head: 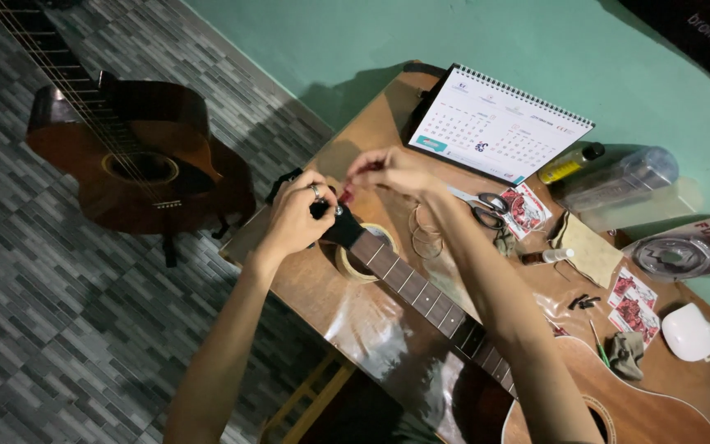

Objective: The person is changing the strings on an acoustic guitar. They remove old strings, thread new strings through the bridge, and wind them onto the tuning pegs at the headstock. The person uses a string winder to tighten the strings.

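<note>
Guitar (618,403) lies on table (314,279); left hand (293,218) grips its headstock (343,226), right hand (392,168) pinches something small

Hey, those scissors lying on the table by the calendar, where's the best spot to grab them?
Probably by the black finger loops of the scissors. They lie flat on the table, blades pointing toward the person's right hand and loops toward the red packets. Coming from above on the loop side likely keeps fingers off the blades.

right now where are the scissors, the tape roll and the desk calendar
scissors (486,210): head view, on the black handles
tape roll (353,269): head view, on its left rim under the guitar neck
desk calendar (495,127): head view, middle of the white page
</note>
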